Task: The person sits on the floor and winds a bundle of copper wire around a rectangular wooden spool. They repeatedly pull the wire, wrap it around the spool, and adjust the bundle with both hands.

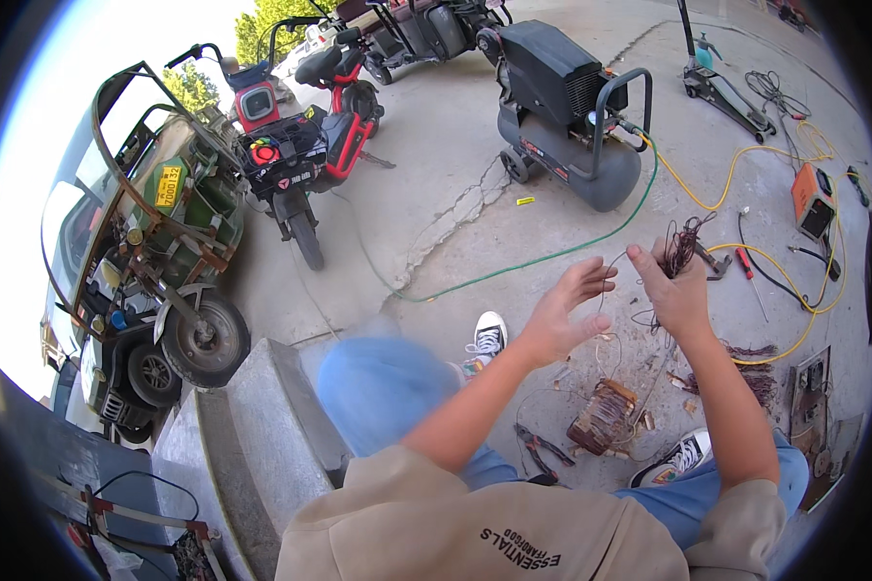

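Observation:
My right hand (676, 295) is closed around a tangled bundle of thin dark reddish-brown wire (686, 246), which sticks up above the fingers. A loose strand curves from it toward my left hand (564, 315). That hand is open, thumb and fingers apart, just left of the right hand. Below them on the ground lies a wire-wound coil (603, 418), brownish and block-shaped, with small scraps around it. Pliers with dark and red handles (543, 451) lie left of the coil. More dark wire (752, 376) lies in a heap right of my right forearm.
A black air compressor (572, 116) stands ahead, its green hose (523, 261) crossing the concrete. A screwdriver (750, 276), yellow hose (824, 308) and orange box-shaped machine (813, 201) lie right. A red electric scooter (329, 145), a green three-wheeler (179, 213) and concrete steps (271, 407) are left.

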A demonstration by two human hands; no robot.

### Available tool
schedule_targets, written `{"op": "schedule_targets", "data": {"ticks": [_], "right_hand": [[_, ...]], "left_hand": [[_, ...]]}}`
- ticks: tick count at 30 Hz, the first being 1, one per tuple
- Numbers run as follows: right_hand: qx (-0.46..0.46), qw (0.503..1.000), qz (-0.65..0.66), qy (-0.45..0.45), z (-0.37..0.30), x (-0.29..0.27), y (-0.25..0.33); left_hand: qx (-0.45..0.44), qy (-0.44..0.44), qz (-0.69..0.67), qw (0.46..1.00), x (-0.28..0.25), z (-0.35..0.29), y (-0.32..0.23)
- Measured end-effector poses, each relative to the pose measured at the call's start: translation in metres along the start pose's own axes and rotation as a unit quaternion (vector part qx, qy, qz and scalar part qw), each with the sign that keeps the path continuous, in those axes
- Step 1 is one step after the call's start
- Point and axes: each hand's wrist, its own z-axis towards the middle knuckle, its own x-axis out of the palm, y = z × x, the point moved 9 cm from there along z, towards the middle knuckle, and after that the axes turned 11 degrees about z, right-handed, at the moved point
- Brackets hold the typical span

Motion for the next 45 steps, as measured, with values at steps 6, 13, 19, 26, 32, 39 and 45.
{"op": "schedule_targets", "data": {"ticks": [6,13,19,26,32,39,45], "right_hand": [[0.021,0.996,0.056,0.071,-0.023,0.012,0.01],[0.065,0.997,0.023,0.024,-0.044,0.007,0.005],[0.047,0.982,0.179,0.024,-0.046,0.009,-0.01],[0.228,0.906,0.356,-0.032,-0.063,0.012,-0.049],[0.176,0.914,0.357,-0.084,-0.051,0.008,-0.054],[0.191,0.811,0.549,0.068,-0.036,0.025,-0.026],[0.203,0.869,0.437,-0.116,-0.039,0.01,-0.044]], "left_hand": [[-0.109,0.015,0.148,0.983,0.014,0.001,-0.031],[0.013,-0.021,0.222,0.975,0.046,-0.008,-0.035],[-0.059,0.094,0.028,0.993,0.094,-0.013,-0.01],[-0.042,0.014,0.349,0.936,0.078,-0.024,0.008],[-0.235,0.132,-0.102,0.957,0.1,-0.035,0.044],[-0.141,0.049,0.092,0.985,0.068,-0.011,0.034],[-0.019,-0.006,0.395,0.918,0.049,0.004,0.033]]}}
